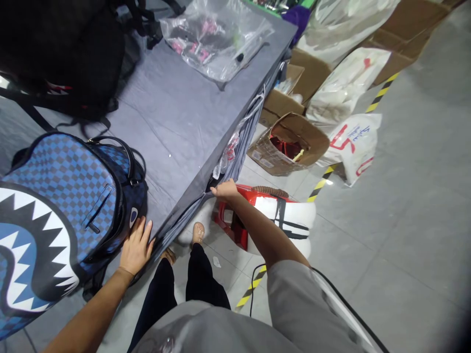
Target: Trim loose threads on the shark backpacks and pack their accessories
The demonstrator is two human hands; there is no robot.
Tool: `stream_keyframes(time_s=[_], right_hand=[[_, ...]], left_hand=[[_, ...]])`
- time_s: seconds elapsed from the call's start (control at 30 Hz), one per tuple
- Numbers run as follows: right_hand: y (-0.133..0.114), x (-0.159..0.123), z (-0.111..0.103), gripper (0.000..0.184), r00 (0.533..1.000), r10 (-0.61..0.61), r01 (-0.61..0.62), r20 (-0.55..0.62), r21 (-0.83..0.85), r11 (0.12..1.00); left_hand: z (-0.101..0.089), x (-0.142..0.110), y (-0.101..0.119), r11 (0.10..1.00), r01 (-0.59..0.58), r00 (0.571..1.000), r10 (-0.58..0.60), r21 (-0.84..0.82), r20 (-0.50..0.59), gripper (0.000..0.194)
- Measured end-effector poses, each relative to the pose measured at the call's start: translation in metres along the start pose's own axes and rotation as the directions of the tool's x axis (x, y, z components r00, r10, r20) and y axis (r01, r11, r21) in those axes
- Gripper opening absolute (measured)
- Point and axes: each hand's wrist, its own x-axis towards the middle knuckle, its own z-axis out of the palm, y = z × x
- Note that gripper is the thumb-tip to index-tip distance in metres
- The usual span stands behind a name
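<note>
My right hand (225,190) is closed on the edge of the grey tablecloth (245,147), which hangs in folds at the table's side. A dark gap shows beside my fingers. My left hand (137,245) lies with fingers stretched out by the table's edge, against the side of a blue checkered backpack (84,166). The backpack carries a printed shark mouth with white teeth and lies on the grey table (165,122).
A black backpack (66,54) and a clear plastic bag (217,39) with pink items lie on the table. On the floor stand an open cardboard box (290,142), white bags (353,147), and a red stool-like object with a white cushion (265,206).
</note>
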Motion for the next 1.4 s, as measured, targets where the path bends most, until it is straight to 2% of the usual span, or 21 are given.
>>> stream_keyframes(time_s=[0.13, 0.23, 0.43, 0.57, 0.77, 0.93, 1.0, 1.07, 1.13, 1.17, 1.2, 1.23, 1.27, 1.3, 1.33, 1.37, 1.4], right_hand=[[-0.007, -0.013, 0.006, 0.057, 0.997, -0.037, 0.035, -0.063, -0.031, 0.999], [-0.006, -0.012, 0.006, 0.049, 0.996, -0.079, 0.078, -0.033, -0.021, 0.997], [-0.001, 0.040, -0.008, 0.044, 0.990, 0.069, -0.074, 0.125, 0.030, 0.997], [-0.005, 0.059, -0.010, 0.037, 0.979, 0.088, -0.100, 0.182, 0.058, 0.993], [0.000, 0.036, 0.009, 0.038, 0.990, 0.072, -0.081, 0.124, 0.071, 0.994], [0.004, 0.019, 0.013, 0.040, 0.993, 0.110, -0.112, 0.045, 0.043, 0.993], [0.005, 0.011, 0.013, 0.038, 0.995, 0.095, -0.094, -0.010, 0.035, 0.995], [0.009, 0.000, 0.015, 0.036, 0.997, 0.044, -0.042, -0.067, 0.025, 0.999], [0.016, -0.012, 0.019, 0.040, 0.992, -0.022, 0.023, -0.122, 0.009, 1.000], [0.020, -0.018, 0.020, 0.042, 0.988, -0.052, 0.053, -0.147, 0.001, 0.999], [0.023, -0.022, 0.022, 0.044, 0.983, -0.075, 0.075, -0.168, -0.007, 0.997], [0.025, -0.026, 0.023, 0.045, 0.978, -0.089, 0.088, -0.187, -0.012, 0.996], [0.026, -0.028, 0.025, 0.044, 0.975, -0.098, 0.097, -0.202, -0.015, 0.995], [0.027, -0.031, 0.026, 0.044, 0.971, -0.103, 0.102, -0.217, -0.015, 0.995], [0.026, -0.033, 0.026, 0.043, 0.967, -0.104, 0.104, -0.233, -0.014, 0.995], [0.025, -0.034, 0.027, 0.043, 0.963, -0.100, 0.101, -0.250, -0.011, 0.995], [0.024, -0.036, 0.028, 0.043, 0.959, -0.094, 0.095, -0.267, -0.006, 0.995]], left_hand=[[0.002, -0.001, 0.000, 1.000, 0.003, 1.000, -0.004, -0.016, -0.003, 0.055], [0.004, -0.002, 0.000, 1.000, 0.019, 1.000, -0.020, -0.022, -0.011, 0.056], [0.005, -0.003, -0.001, 1.000, 0.012, 1.000, -0.012, -0.024, -0.023, 0.057], [0.005, -0.003, -0.002, 0.999, 0.003, 1.000, -0.004, -0.036, -0.030, 0.060], [0.006, -0.002, -0.003, 0.998, 0.006, 0.999, -0.010, -0.066, -0.052, 0.068], [0.006, -0.003, -0.004, 0.998, -0.005, 0.998, 0.001, -0.069, -0.066, 0.076], [0.002, -0.003, 0.002, 0.999, 0.022, 0.996, -0.025, -0.043, -0.081, 0.079], [-0.003, 0.002, 0.018, 0.998, 0.041, 0.990, -0.048, -0.053, -0.136, 0.082], [-0.009, 0.021, 0.046, 0.980, -0.096, 0.983, 0.066, -0.173, -0.169, 0.080], [-0.011, 0.037, 0.063, 0.937, -0.215, 0.969, 0.171, -0.274, -0.176, 0.075], [-0.012, 0.059, 0.081, 0.856, -0.334, 0.942, 0.292, -0.394, -0.163, 0.069], [-0.011, 0.086, 0.099, 0.790, -0.364, 0.930, 0.338, -0.493, -0.145, 0.062], [-0.009, 0.116, 0.117, 0.752, -0.307, 0.949, 0.286, -0.583, -0.131, 0.054], [-0.006, 0.149, 0.132, 0.701, -0.236, 0.964, 0.255, -0.673, -0.072, 0.049], [-0.001, 0.182, 0.145, 0.675, -0.077, 0.976, 0.200, -0.734, 0.082, 0.048], [0.005, 0.213, 0.155, 0.666, 0.158, 0.958, 0.074, -0.729, 0.275, 0.047], [0.012, 0.241, 0.162, 0.672, 0.259, 0.935, 0.004, -0.694, 0.354, 0.048]])
